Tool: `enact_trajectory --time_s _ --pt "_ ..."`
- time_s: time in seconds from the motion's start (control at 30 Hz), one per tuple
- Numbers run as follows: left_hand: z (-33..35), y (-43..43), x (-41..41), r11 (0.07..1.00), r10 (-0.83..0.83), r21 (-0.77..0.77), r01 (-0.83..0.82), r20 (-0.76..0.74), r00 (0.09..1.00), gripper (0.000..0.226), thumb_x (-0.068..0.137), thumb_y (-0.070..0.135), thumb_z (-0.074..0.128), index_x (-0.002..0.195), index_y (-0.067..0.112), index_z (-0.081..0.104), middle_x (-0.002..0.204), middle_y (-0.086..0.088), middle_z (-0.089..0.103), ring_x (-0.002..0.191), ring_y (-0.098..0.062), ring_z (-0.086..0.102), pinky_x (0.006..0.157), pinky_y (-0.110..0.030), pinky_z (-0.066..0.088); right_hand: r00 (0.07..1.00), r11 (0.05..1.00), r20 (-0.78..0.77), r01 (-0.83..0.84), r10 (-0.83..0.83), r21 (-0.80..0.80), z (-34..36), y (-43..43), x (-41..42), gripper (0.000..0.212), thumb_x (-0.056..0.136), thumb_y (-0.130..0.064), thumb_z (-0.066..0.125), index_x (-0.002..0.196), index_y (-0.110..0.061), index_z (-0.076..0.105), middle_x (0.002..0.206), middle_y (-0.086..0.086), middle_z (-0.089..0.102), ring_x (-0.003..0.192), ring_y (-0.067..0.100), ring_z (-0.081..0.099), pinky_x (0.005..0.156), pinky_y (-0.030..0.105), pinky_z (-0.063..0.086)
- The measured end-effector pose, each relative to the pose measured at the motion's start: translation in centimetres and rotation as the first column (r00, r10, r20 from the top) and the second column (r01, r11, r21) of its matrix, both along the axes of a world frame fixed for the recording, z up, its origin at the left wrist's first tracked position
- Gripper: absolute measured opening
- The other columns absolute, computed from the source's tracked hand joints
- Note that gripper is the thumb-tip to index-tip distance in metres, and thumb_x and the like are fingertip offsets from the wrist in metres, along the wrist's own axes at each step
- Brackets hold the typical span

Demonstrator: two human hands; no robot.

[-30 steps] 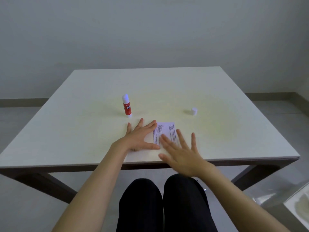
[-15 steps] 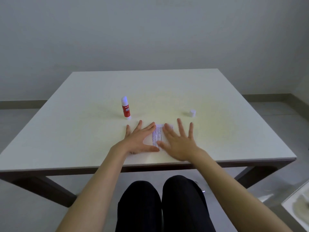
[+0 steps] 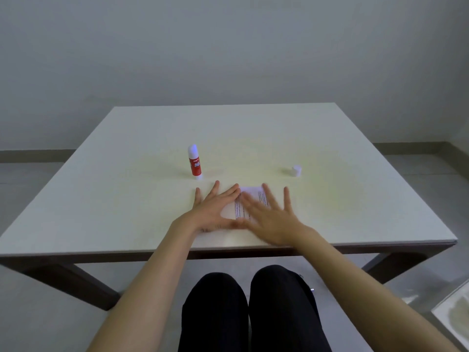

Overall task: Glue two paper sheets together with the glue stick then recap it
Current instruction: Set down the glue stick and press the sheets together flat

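Observation:
A small printed white paper (image 3: 250,199) lies flat near the table's front edge, mostly covered by my hands. My left hand (image 3: 213,212) rests flat on its left part with fingers spread. My right hand (image 3: 271,217) lies flat over its right part, fingers apart, slightly blurred. I cannot tell two sheets apart. The red glue stick (image 3: 195,162) stands upright and uncapped just beyond my left hand. Its white cap (image 3: 296,170) sits on the table to the right, beyond my right hand.
The white square table (image 3: 127,199) has its front edge right below my wrists. My dark-trousered knees (image 3: 248,306) sit under it. A pale tray-like object (image 3: 454,313) shows at the bottom right on the floor.
My right hand slid forward onto the paper, then shifted rightward across it. My left hand stayed pressed on the paper's left part. Glue stick and cap did not move.

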State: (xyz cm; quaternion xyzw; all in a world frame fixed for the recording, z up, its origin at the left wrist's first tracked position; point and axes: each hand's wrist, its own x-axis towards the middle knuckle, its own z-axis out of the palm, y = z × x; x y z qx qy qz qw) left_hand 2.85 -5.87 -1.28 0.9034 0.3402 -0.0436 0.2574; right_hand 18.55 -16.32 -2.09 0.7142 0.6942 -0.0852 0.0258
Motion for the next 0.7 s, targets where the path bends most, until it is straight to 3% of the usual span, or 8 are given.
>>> enact_trajectory --time_s 0.1,0.27,0.43,0.6,0.7 --pt "0.1 -0.1 -0.1 1.0 -0.006 0.003 0.006 -0.01 1.0 0.099 0.074 0.066 0.057 0.15 0.035 0.0 0.157 0.024 -0.007 0.144 -0.015 -0.024 0.111 -0.056 -0.021 0.983 0.983 0.056 0.18 -0.178 -0.031 1.4 1.0 2.0 0.074 0.089 -0.068 0.006 0.15 -0.029 -0.011 0.158 -0.016 -0.015 0.143 0.028 -0.028 0.105 0.058 -0.026" --pt "0.0 -0.1 -0.1 1.0 0.0 -0.007 0.0 0.016 1.0 0.097 0.075 0.065 0.057 0.15 0.035 0.003 0.157 0.026 -0.005 0.144 -0.014 -0.023 0.111 -0.056 -0.021 0.994 0.994 -0.006 -0.111 0.111 0.019 -0.5 -1.9 -1.7 0.083 0.077 -0.078 -0.003 0.147 -0.034 -0.015 0.155 -0.021 -0.019 0.141 0.022 -0.033 0.092 0.048 -0.043" --pt "0.2 -0.1 -0.1 1.0 -0.003 -0.003 0.003 -0.023 1.0 0.098 0.077 0.064 0.057 0.15 0.034 -0.001 0.157 0.024 -0.008 0.144 -0.015 -0.024 0.111 -0.056 -0.022 0.981 0.988 0.115 0.153 -0.154 0.016 1.1 -2.7 1.8 0.075 0.088 -0.067 0.005 0.149 -0.027 -0.013 0.159 -0.014 -0.016 0.142 0.026 -0.028 0.106 0.059 -0.025" --pt "0.2 0.0 -0.1 1.0 -0.003 -0.002 0.003 -0.017 1.0 0.098 0.076 0.064 0.057 0.15 0.034 -0.001 0.157 0.025 -0.007 0.144 -0.015 -0.025 0.11 -0.054 -0.023 0.994 0.993 0.08 -0.087 0.08 0.078 -0.4 -5.9 -1.2 0.094 0.071 -0.08 -0.017 0.15 -0.03 -0.008 0.157 -0.018 -0.014 0.142 0.02 -0.031 0.101 0.051 -0.038" --pt "0.3 -0.1 -0.1 1.0 0.002 -0.011 -0.002 -0.02 1.0 0.097 0.077 0.063 0.058 0.15 0.034 0.0 0.157 0.024 -0.008 0.144 -0.014 -0.025 0.11 -0.054 -0.023 0.995 0.996 0.082 0.048 -0.054 0.073 0.5 -5.1 0.8 0.08 0.079 -0.073 -0.007 0.149 -0.033 -0.011 0.157 -0.02 -0.014 0.143 0.022 -0.028 0.105 0.054 -0.031"
